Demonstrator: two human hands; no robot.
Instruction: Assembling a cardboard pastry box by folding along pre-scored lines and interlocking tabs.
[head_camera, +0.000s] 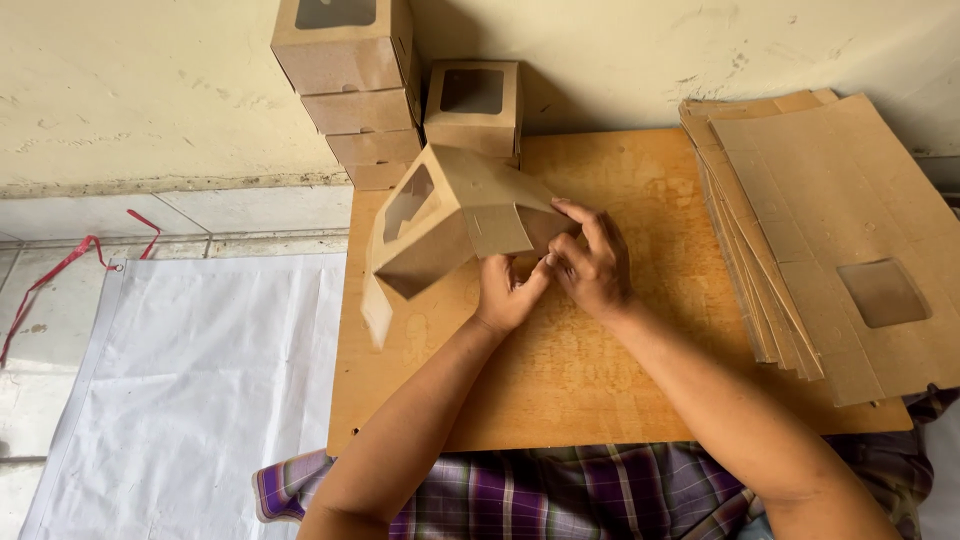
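— What are the hands doing right now?

— Both are on the half-folded window box (450, 225). The left hand (508, 295) sits under its near end, fingers curled up and pinching a flap at the box's lower corner. The right hand (592, 265) is closed over the same end from the other side, fingertips pressing the flap panel inward. The two hands almost touch.

— Which way does the box lie from them?

— Up and off to the left hand's side. Its long axis slants from the hands' pinch away toward the far left, tilted off the wooden surface (600, 380), the cut-out window facing left. A loose flap hangs down at the far end, well clear of either hand. The left hand is nearer the body of the box; the right hand only reaches its end.

— And around them?

— Beyond the box, against the wall, stands a stack of finished boxes (350, 90), with a single finished box (473, 103) just beside it. Out past the right hand lies a pile of flat blanks (830, 240). Left of the surface, a white sheet (200, 390) covers the floor.
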